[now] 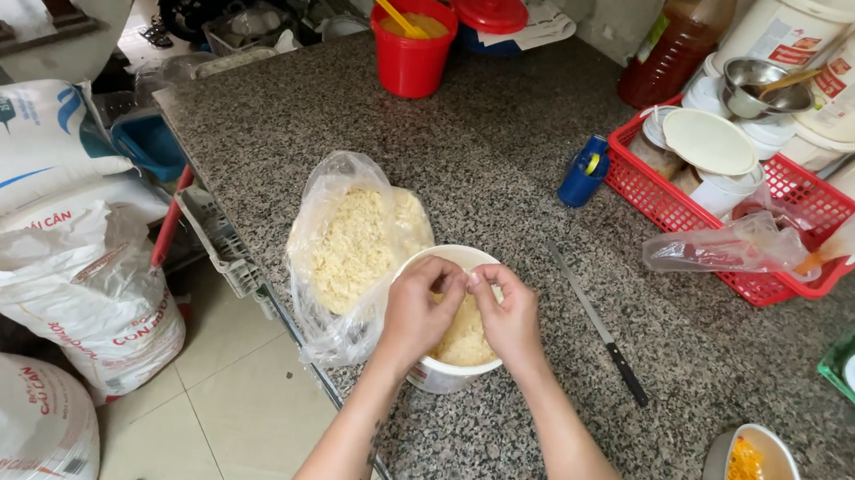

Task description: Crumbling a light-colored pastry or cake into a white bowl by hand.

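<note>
A speckled grey granite counter (pixel 514 156) runs diagonally across a crowded kitchen corner, its edge dropping off on the person's left to a pale tiled floor (pixel 226 396) stacked with big white sacks (pixel 38 213). At the far end stands a red bucket (pixel 413 44) of yellow liquid; to the right, a red basket (pixel 796 201) holds white tubs and lids, with a blue bottle (pixel 584 171) lying just beside it. A long dark-handled knife (pixel 602 327) lies on the stone to the right of the hands, its long axis running from far-left to near-right, handle toward the person. Near the counter's front edge sits a clear plastic bag (pixel 347 244) of pale yellow crumbly stuff, touching the left side of a white tub (pixel 443 371) filled with the same material. Both hands meet right over that tub, directly in front of the body, neither noticeably nearer than the other. The left hand (pixel 421 310) is curled, fingertips drawn together and pressing into the crumbs at the tub's middle; the right hand (pixel 512 316) mirrors it, fingers bent and pinching the same lump, the two sets of knuckles almost touching. A bowl (pixel 717 471) of orange shreds sits at the near right.
</note>
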